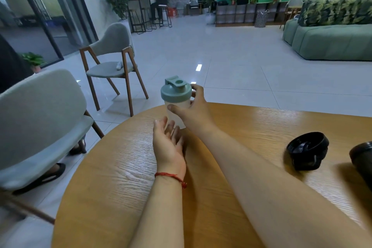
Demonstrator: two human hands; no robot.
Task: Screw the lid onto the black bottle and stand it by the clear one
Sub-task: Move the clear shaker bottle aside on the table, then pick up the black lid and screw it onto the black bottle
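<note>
The clear bottle (175, 106) with a sage-green lid stands upright near the far edge of the round wooden table (120, 177). My right hand (193, 106) is wrapped around its body from the right. My left hand (168, 143) lies open, palm up, just in front of the bottle's base, holding nothing. The black lid (308, 150) lies on its side at the right of the table. The black bottle (362, 159) shows only partly at the right frame edge, without its lid.
Two grey upholstered chairs (112, 62) stand to the left of the table, the nearer one close to its edge. A person's shoe shows under the near chair. A green sofa (332, 40) and people sit far back.
</note>
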